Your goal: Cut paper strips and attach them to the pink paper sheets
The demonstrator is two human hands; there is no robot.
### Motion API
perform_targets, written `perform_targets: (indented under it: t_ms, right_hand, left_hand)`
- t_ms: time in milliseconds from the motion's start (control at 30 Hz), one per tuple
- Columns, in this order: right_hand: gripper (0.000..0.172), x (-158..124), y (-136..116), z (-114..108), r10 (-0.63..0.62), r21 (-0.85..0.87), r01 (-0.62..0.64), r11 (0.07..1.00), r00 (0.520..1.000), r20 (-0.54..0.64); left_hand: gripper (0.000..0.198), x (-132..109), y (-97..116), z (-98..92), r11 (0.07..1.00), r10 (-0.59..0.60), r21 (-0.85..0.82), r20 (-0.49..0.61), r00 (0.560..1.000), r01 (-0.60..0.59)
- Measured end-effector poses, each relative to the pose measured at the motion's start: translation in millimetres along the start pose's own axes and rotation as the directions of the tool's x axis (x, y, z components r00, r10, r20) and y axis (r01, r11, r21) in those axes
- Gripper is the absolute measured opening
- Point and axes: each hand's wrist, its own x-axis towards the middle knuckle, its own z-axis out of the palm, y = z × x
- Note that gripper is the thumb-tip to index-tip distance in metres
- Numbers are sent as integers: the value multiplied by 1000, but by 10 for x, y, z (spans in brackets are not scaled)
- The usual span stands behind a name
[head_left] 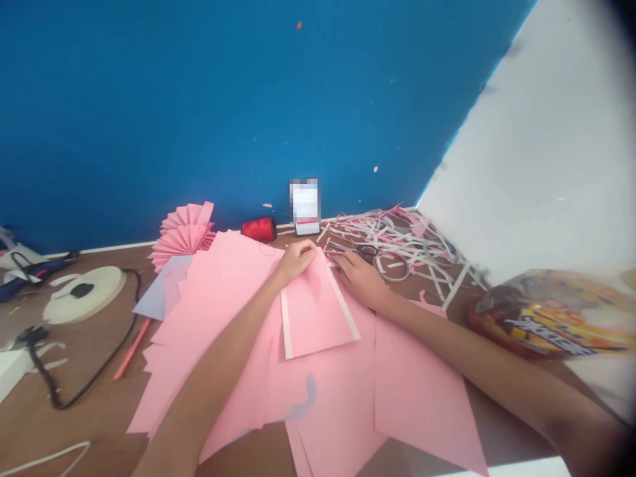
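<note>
1. Along the back of a brown table (94,344) runs a blue wall (199,99), flecked with a few chips, and a white wall (536,132) meets it on the right
2. Against the blue wall leans a phone (305,202) with a lit, partly blurred screen; just left of it lies a red spool (259,229), and farther left sits a pleated pink fan (181,232)
3. At the left side are an off-white roll (102,291), a black cable (48,381) curving round it, and a red stick (133,348)
4. To the right, a tangle of pink and white paper strips (392,228) lies near scissors (366,250), with a printed plastic package (556,318) nearer the viewer
5. Over the middle spread overlapping pink papers (199,298), and on top of them is a pink sheet (318,318) with a white band down each long side
6. At the sheet's far edge, toward its left corner, the left hand (297,260) pinches the paper, fingertips together, so the sheet extends from the grip toward the viewer
7. By the far right corner, the right hand (360,275) reaches in with bent fingers; I cannot tell whether they are closed on the sheet
</note>
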Motion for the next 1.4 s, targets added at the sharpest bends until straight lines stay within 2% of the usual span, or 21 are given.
perform_targets:
  t_ms: [167,333,567,633,733,900,967,1067,1200,1267,1300,1400]
  right_hand:
    - [32,19,-8,-102,154,-161,-145,976,987,45]
    - [23,35,-26,-253,240,-311,-205,928,967,80]
    - [26,120,208,-521,433,-346,-405,846,902,3]
    - [28,130,242,-544,430,-349,-398,848,903,16]
    - [34,126,203,-493,329,-308,-296,904,943,58]
    - [55,105,66,-346,102,-208,-94,973,994,29]
    - [51,99,27,-319,-23,-151,32,988,998,65]
    - [31,95,-29,-335,-149,-132,162,978,983,104]
    - [30,71,-127,-460,-136,-100,155,983,976,170]
    - [27,40,-195,-548,-203,69,193,979,963,176]
    - [28,22,-235,-593,-294,199,260,945,940,171]
    - [27,-28,-365,-729,-443,551,300,779,885,144]
  left_hand:
    - [15,34,-76,-40,998,-38,48,-89,995,42]
    - [17,56,-124,-55,994,-70,68,-171,983,82]
    - [18,41,-44,-64,997,-50,54,-173,984,60]
    - [18,36,-35,-60,997,-41,63,-164,986,51]
    - [17,30,-39,-47,996,-26,79,-147,989,38]
    - [19,16,-22,-27,989,-42,133,-106,993,56]
    - [20,8,-4,-26,986,-34,158,-89,995,48]
    - [20,-3,14,-26,981,-2,192,-73,997,16]
    - [18,-11,4,-17,972,20,233,-57,998,-6]
    - [19,-12,-8,-7,964,17,267,-42,999,-5]
    - [19,-12,-12,-3,958,11,287,-39,999,0]
    - [21,-14,-16,1,943,-16,332,-33,999,26]
